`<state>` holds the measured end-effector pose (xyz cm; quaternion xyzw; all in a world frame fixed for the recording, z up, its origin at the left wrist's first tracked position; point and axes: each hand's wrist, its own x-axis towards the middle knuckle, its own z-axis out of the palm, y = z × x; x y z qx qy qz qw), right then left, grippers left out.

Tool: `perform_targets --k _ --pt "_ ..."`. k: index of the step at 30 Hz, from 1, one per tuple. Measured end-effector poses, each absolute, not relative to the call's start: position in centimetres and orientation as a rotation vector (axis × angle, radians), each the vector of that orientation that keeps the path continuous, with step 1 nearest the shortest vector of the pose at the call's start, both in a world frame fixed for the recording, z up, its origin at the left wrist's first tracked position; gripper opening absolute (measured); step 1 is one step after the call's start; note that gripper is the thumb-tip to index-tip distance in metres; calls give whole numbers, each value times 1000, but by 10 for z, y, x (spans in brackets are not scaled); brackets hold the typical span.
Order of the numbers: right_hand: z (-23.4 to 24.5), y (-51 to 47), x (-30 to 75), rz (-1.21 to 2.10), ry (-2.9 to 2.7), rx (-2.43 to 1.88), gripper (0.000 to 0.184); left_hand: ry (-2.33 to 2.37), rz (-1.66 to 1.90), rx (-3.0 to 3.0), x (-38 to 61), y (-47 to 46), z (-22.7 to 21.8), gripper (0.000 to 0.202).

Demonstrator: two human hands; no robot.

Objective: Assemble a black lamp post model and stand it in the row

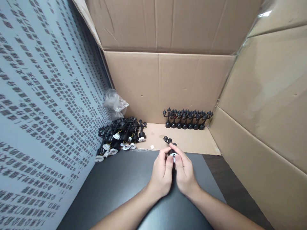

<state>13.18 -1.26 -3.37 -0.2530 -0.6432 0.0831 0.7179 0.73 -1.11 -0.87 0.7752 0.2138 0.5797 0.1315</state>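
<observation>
Both hands meet over the dark table, pinching one small black lamp-post model between them. My left hand grips its lower part from the left. My right hand holds its base from the right, where a white piece shows by the thumb. The model's black lantern heads stick out beyond the fingertips.
A heap of black lamp-post parts with white bases and yellow wires lies at the left. A row of several upright black lamp posts stands on a cardboard sheet against the cardboard wall. A crumpled clear plastic bag sits behind the heap. A printed grey panel leans at left.
</observation>
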Motion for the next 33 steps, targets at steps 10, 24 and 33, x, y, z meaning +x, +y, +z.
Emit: perform_targets --k 10,24,33 --pt "-34 -15 133 231 -1431 -528 43 628 1714 2247 7 -10 -12 37" --pt "-29 -1 144 571 -1204 -479 45 719 1576 2185 5 1 -6 48" --pt "-18 19 185 85 -1401 -825 27 865 1711 1961 2 22 -11 41"
